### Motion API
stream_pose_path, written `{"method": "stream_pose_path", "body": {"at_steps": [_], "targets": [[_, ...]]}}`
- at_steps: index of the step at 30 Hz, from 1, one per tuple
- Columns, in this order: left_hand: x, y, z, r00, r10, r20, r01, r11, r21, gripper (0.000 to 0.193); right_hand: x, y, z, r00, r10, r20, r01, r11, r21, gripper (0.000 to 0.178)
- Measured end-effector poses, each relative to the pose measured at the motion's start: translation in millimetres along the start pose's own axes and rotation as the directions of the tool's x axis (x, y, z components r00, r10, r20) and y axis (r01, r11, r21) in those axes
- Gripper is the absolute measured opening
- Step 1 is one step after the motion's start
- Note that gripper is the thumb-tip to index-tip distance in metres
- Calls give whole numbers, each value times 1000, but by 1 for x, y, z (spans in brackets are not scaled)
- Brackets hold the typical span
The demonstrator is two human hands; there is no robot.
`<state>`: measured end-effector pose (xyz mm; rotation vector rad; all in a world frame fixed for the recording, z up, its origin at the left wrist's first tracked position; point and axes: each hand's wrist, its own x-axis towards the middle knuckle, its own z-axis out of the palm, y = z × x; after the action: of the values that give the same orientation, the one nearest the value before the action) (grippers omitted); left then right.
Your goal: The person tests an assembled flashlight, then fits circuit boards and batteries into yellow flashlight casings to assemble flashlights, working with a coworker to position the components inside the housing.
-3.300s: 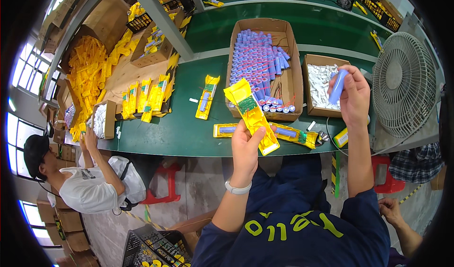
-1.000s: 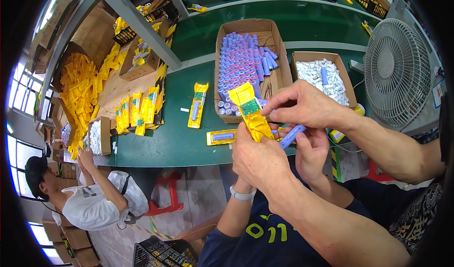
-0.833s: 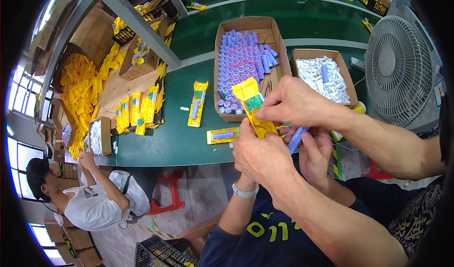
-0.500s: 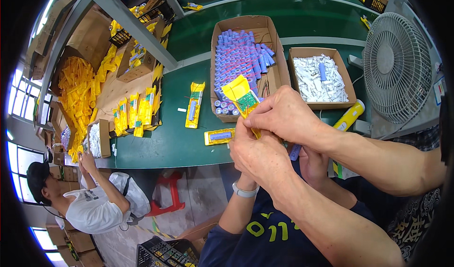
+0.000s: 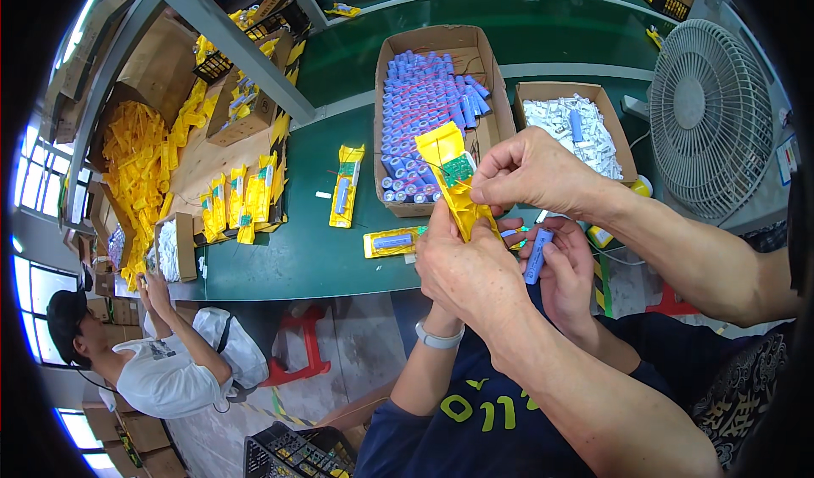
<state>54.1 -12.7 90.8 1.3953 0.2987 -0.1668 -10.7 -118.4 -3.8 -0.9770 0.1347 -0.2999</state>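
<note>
My right hand (image 5: 570, 276) has its fingers and thumb closed round a blue cylindrical battery cell (image 5: 538, 256), just off the table's front edge. A small white piece shows by its fingertips. My left hand (image 5: 442, 318), with a white band on the wrist, is mostly covered by a co-worker's left hand (image 5: 466, 266); its fingers are hidden. That co-worker, reaching across from the right, holds a yellow pouch (image 5: 441, 143) with a green circuit board (image 5: 459, 169) on it. The co-worker's right hand (image 5: 530, 173) pinches near the board.
A cardboard box (image 5: 496, 63) of blue cells with red wires stands ahead on the green table (image 5: 280, 275). Right of it are a box (image 5: 623, 139) of white pieces and a fan (image 5: 712, 122). Yellow packs (image 5: 346, 187) lie left. Another person (image 5: 170, 351) works farther left.
My right hand has come into clearer view, with the blue cell moved slightly right and up. The co-worker's right hand has shifted off the pouch's lower part, closer to the board's edge.
</note>
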Motion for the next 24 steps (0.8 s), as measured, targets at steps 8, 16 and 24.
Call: {"method": "stream_pose_path", "body": {"at_steps": [8,16,24], "targets": [[-15,29,22,950,-39,-309,149,928,341,33,5,0,-4,999,-10,39,14,994,-109,30],[-5,14,16,979,-112,-170,117,993,15,28,2,-6,-4,998,-41,55,49,988,-146,33],[13,-23,-11,977,-45,208,112,941,-320,32,-1,-3,-6,996,-54,74,64,988,-142,33]]}}
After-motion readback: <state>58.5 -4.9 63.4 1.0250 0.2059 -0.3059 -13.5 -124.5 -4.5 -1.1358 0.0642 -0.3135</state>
